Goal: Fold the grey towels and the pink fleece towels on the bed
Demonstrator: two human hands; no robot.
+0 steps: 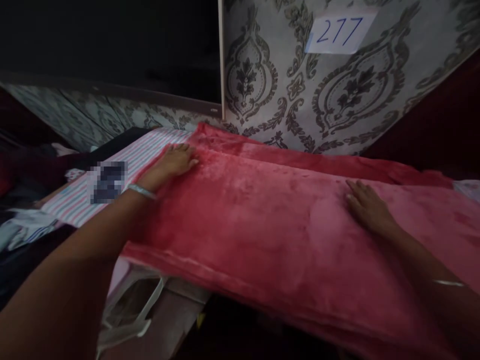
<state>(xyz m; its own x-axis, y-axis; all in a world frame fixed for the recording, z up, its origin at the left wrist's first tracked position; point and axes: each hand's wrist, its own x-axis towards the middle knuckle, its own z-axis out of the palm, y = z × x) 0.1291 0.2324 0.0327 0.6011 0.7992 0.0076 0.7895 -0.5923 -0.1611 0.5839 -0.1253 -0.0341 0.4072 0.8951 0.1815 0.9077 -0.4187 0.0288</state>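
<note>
A plush red and pink blanket point(262, 220) lies folded in layers across a raised surface, its front edge hanging over. My left hand point(177, 161) rests palm down near the blanket's far left corner, fingers extended. Farther right, my right hand point(369, 206) lies flat on the pink part by the top fold, its fingers stretched out. Neither hand grips the cloth. Under the blanket's left end shows a striped cloth point(146, 145) in white, pink and blue, with a blurred-out patch on it.
Behind the blanket is a patterned wall point(292, 85) with a paper marked 277 point(339, 32). A large dark screen point(112, 45) hangs at upper left. Clothes point(28, 227) are piled on the left. Below the blanket's left end are a white plastic bag point(127, 330) and floor tiles.
</note>
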